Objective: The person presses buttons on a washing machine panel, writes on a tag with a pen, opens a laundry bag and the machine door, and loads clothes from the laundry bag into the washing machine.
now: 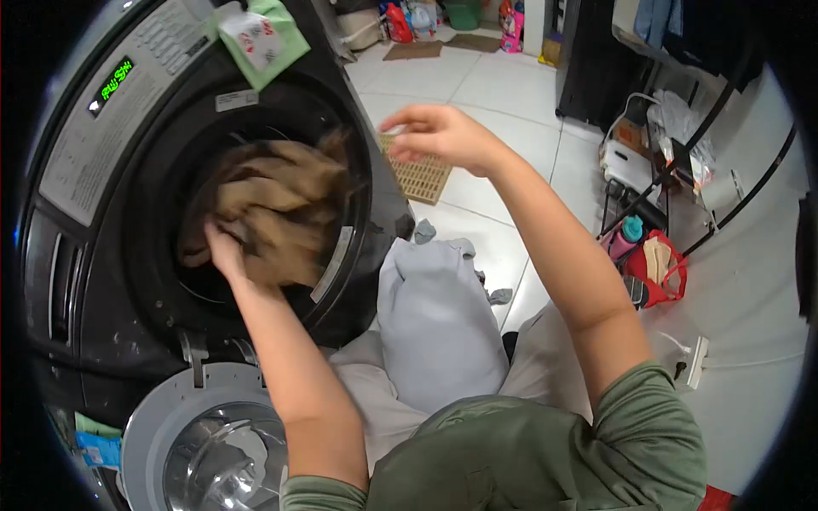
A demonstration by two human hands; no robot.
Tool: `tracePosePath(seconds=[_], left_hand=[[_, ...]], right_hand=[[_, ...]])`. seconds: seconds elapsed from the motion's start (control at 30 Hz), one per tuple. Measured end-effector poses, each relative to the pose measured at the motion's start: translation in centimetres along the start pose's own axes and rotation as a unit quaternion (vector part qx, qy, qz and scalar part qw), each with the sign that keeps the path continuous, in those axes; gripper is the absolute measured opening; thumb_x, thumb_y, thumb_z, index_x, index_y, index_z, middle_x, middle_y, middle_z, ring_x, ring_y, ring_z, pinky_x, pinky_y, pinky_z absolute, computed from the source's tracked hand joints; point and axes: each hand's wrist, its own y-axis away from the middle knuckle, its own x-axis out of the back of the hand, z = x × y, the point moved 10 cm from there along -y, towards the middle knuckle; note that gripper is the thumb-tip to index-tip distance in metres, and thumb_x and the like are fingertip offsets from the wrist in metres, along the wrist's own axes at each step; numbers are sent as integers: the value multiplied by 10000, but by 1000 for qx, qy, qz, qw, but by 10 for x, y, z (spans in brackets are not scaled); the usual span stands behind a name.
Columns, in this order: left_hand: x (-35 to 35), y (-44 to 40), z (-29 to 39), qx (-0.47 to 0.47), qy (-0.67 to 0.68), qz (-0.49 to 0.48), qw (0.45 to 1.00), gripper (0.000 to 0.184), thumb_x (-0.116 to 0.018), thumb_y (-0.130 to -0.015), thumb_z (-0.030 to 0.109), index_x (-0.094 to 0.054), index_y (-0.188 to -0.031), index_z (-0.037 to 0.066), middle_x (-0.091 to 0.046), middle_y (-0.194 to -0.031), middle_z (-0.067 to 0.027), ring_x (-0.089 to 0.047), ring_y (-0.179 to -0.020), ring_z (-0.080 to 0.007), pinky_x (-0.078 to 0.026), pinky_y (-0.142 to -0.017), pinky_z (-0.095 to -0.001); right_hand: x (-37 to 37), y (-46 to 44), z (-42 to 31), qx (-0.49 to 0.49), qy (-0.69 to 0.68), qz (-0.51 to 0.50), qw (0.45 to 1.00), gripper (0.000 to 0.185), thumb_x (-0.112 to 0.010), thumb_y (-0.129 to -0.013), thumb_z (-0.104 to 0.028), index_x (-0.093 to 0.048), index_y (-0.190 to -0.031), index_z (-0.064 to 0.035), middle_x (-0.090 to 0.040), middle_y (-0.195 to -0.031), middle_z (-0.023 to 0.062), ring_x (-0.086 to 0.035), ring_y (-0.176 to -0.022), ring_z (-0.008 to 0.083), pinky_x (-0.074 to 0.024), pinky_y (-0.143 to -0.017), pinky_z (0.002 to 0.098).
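Note:
Brown cloth [273,200], blurred by motion, fills the round opening of a dark front-loading machine [128,289]. My left hand [223,249] is at the cloth's lower left edge, gripping part of it. Out to the right of the opening, my right hand [430,136] is raised over the floor, its fingers apart and slightly curled, holding nothing. A light grey fabric bundle [439,324] lies between my legs. The machine's round glass door [141,443] hangs open below the opening.
A green packet [285,43] hangs on the machine's top edge. Beyond my right hand, a beige plastic mat [417,175] lies on white tiles. Small grey cloths [424,231] are near the bundle. At right stand a rack, a red bag [673,281] and a power strip [697,362].

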Motion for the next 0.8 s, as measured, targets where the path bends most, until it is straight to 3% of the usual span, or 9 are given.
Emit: tracePosePath(seconds=[0.13, 0.2, 0.27, 0.3, 0.37, 0.43, 0.53, 0.63, 0.8], left_hand=[[34, -1, -20, -21, -39, 168, 985, 478, -494, -956, 380, -507, -1317, 68, -436, -1401, -115, -439, -1269, -261, -385, -1040, -457], [35, 20, -59, 1, -187, 155, 970, 448, -536, -945, 327, -494, -1326, 94, -475, -1360, -106, -444, -1263, -268, -386, -1019, -504], [1, 49, -126, 17, -300, 31, 953, 268, -590, -873, 196, -644, -1115, 95, -637, -1059, -54, -575, -889, -173, -475, -804, -387], [-5, 54, -165, -16, -522, -68, 850, 276, -576, -874, 191, -656, -1113, 77, -655, -1058, -93, -613, -887, -219, -496, -784, -385], [0, 90, -260, -88, -729, -200, 649, 410, -593, -876, 386, -652, -1191, 130, -583, -1267, -148, -488, -1235, -328, -410, -965, -496], [27, 138, -303, -64, -843, -149, 513, 385, -620, -839, 452, -697, -1077, 160, -554, -1295, -142, -425, -1288, -339, -345, -1020, -518], [30, 152, -322, -66, -824, -214, 520, 386, -649, -811, 460, -683, -962, 107, -619, -1090, -114, -538, -1104, -340, -372, -945, -517], [43, 144, -330, -63, -794, -238, 556, 326, -652, -798, 420, -644, -824, 96, -619, -912, -63, -553, -913, -283, -382, -791, -447], [53, 132, -347, -52, -783, -234, 574, 264, -664, -783, 357, -609, -780, 99, -585, -842, -54, -520, -838, -272, -352, -723, -415]], right_hand=[[103, 46, 263, -249, 103, 260, 927, 290, -584, -907, -165, -632, -1161, -35, -657, -865, 60, -603, -686, 135, -521, -585, 273], [116, 108, 439, -392, 262, 261, 842, 577, -607, -837, -400, -531, -1262, -17, -625, -1071, 134, -588, -944, 229, -468, -809, 361], [77, 196, 616, -526, 432, 89, 727, 895, -630, -766, -636, -430, -1363, 0, -593, -1276, 208, -573, -1201, 323, -415, -1034, 449], [36, 232, 590, -648, 306, 21, 697, 917, -600, -791, -641, -337, -1437, -46, -523, -1377, 176, -505, -1281, 301, -421, -1017, 454], [-10, 258, 535, -624, 175, 221, 728, 618, -509, -897, -453, -440, -1412, -119, -565, -1312, 169, -534, -1217, 321, -427, -971, 474], [-19, 278, 565, -637, 160, 224, 720, 541, -534, -868, -398, -503, -1300, -74, -603, -1173, 175, -576, -1061, 316, -457, -856, 460], [26, 263, 621, -634, 253, 109, 722, 436, -571, -824, -315, -597, -1132, -8, -660, -963, 183, -639, -828, 310, -502, -684, 439], [109, 176, 586, -340, 207, 433, 809, 268, -582, -757, -154, -662, -883, 68, -654, -628, 159, -640, -512, 283, -517, -497, 398], [67, -34, 536, -272, 420, 54, 864, 282, -632, -797, -170, -678, -1063, -91, -700, -981, 166, -678, -942, 315, -532, -817, 430]])
